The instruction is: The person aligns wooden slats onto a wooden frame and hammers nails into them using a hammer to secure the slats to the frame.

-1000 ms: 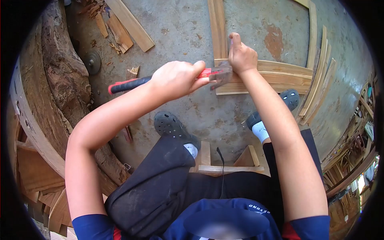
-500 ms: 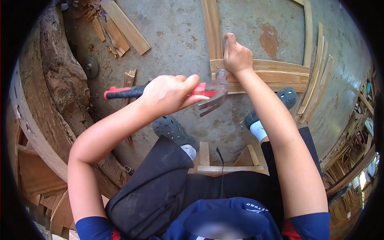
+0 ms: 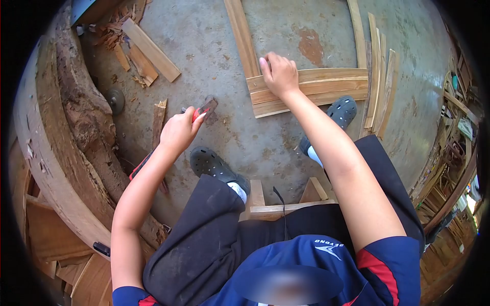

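My left hand [image 3: 177,131] is wrapped round a hammer [image 3: 208,106], held off to the left of the boards. Its head is smeared by motion, and most of the handle hides behind my wrist. My right hand [image 3: 280,75] rests over the left part of several joined wooden boards [image 3: 326,91], close to where a long upright strip [image 3: 241,38] meets them. Its fingers are curled with the thumb against them; whatever they pinch, if anything, is too small to make out.
Thin wooden slats [image 3: 380,76] lie right of the boards. A large rough log [image 3: 84,97] runs along the left. Loose planks [image 3: 150,48] and shavings lie at the upper left. Clog-shod feet [image 3: 213,163] stand on the concrete floor. A small wooden frame [image 3: 291,208] is between my legs.
The hammer has swung away left from near my right hand. My right hand has turned, its thumb now pointing left, lower over the boards. The whole view has shifted.
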`<state>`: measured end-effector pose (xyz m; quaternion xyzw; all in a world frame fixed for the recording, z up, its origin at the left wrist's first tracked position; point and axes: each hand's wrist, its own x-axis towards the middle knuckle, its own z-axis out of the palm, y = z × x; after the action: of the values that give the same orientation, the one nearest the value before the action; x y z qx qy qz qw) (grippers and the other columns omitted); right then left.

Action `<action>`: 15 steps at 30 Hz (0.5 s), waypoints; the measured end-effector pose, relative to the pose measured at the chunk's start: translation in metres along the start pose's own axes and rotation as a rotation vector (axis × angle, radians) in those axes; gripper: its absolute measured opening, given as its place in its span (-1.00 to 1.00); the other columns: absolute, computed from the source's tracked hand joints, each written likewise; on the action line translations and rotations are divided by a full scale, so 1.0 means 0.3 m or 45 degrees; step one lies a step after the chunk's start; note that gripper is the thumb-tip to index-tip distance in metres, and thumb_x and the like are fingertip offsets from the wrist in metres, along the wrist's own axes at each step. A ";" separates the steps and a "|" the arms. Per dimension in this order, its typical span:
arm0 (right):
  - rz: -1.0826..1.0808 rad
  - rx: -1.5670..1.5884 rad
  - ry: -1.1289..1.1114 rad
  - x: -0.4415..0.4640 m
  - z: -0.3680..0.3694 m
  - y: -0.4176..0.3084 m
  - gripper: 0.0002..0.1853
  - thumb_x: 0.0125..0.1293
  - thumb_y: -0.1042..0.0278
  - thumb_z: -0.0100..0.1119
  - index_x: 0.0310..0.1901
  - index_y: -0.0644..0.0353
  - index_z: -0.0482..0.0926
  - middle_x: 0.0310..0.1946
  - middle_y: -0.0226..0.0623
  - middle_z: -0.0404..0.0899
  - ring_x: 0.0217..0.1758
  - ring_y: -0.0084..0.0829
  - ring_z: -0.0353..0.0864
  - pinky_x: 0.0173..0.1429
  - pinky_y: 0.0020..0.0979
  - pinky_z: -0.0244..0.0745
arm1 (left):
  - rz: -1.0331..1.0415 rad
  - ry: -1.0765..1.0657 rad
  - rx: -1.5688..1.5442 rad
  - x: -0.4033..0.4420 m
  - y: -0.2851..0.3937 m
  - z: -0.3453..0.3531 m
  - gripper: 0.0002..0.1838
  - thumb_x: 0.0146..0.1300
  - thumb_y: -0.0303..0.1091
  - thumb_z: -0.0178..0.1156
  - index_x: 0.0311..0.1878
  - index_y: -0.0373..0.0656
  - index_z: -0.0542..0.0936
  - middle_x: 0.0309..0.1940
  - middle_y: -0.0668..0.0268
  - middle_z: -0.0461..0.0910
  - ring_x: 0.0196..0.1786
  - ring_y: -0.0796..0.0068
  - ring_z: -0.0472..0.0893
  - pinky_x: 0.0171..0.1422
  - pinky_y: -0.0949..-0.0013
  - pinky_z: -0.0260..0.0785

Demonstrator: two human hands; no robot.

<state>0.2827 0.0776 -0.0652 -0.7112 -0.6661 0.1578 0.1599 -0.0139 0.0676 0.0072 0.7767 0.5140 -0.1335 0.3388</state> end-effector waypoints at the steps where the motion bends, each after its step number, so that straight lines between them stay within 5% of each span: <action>1: -0.012 0.004 0.001 -0.021 -0.004 0.005 -0.82 0.34 0.18 0.00 -0.23 0.09 0.45 -0.40 -0.23 0.61 -0.29 -0.17 0.61 -0.16 -0.15 0.39 | -0.009 0.009 0.000 -0.001 0.001 0.001 -0.59 0.35 0.02 0.02 -0.30 -0.21 0.41 -0.53 -0.08 0.56 -0.38 -0.14 0.59 -0.33 -0.07 0.42; 3: -0.217 -0.080 -0.058 -0.066 -0.018 0.021 -0.83 0.31 0.18 0.03 -0.21 0.06 0.48 -0.21 -0.35 0.57 -0.11 -0.30 0.53 -0.02 -0.21 0.28 | -0.012 0.005 -0.033 0.001 0.004 0.004 -0.58 0.35 0.03 0.02 -0.30 -0.22 0.41 -0.53 -0.09 0.56 -0.37 -0.16 0.59 -0.32 -0.08 0.42; 4: -0.245 -0.098 -0.072 -0.089 -0.030 0.025 -0.75 0.29 0.17 0.05 -0.05 0.02 0.51 0.03 -0.41 0.50 0.10 -0.37 0.46 0.16 -0.20 0.22 | -0.010 0.020 -0.025 0.001 0.008 0.004 -0.57 0.35 0.04 0.02 -0.30 -0.22 0.42 -0.53 -0.07 0.57 -0.37 -0.15 0.59 -0.32 -0.07 0.42; 8: -0.566 -0.220 -0.157 -0.163 -0.072 0.042 -0.52 0.31 0.13 0.07 0.27 -0.08 0.40 0.30 -0.43 0.37 0.35 -0.40 0.32 0.43 -0.20 0.04 | -0.042 0.020 -0.018 -0.003 0.013 0.003 -0.56 0.35 0.06 0.02 -0.30 -0.21 0.43 -0.53 -0.07 0.57 -0.37 -0.15 0.59 -0.33 -0.06 0.42; 15: -0.453 -0.045 -0.056 -0.203 -0.063 0.021 -0.49 0.17 0.06 0.28 0.16 -0.02 0.53 0.18 -0.38 0.49 0.29 -0.29 0.40 0.37 -0.17 0.22 | -0.029 0.056 -0.082 -0.008 0.002 0.018 -0.52 0.34 0.10 0.01 -0.31 -0.21 0.46 -0.52 -0.05 0.58 -0.36 -0.11 0.61 -0.33 -0.02 0.45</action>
<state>0.2927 0.0161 -0.0503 -0.5812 -0.7874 0.1308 0.1583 -0.0137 0.0623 0.0048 0.7624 0.5340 -0.1036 0.3505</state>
